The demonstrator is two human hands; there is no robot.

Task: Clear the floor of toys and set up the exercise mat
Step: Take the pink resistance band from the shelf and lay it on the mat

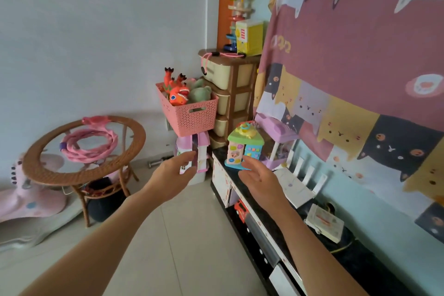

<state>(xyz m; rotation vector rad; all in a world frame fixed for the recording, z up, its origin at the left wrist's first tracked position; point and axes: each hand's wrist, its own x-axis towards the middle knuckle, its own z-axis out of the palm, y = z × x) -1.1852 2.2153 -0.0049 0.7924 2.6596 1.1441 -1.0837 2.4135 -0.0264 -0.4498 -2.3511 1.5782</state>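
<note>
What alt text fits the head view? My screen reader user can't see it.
Two empty open hands, left and right, reach toward a colourful activity-house toy on a low black cabinet. Behind stand a pink basket of toys and a round wicker table.

Both arms reach forward, left grip and right grip loosely spread, empty.

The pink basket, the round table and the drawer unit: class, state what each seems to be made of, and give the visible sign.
Pink basket: moulded plastic, matt; regular punched lattice and cut-out handle.
Round table: woven rattan or wicker rim and legs, probably with a glass top, since the lower shelf shows through it.
Drawer unit: plastic, brown frame, cream drawers with a slight sheen.
</note>
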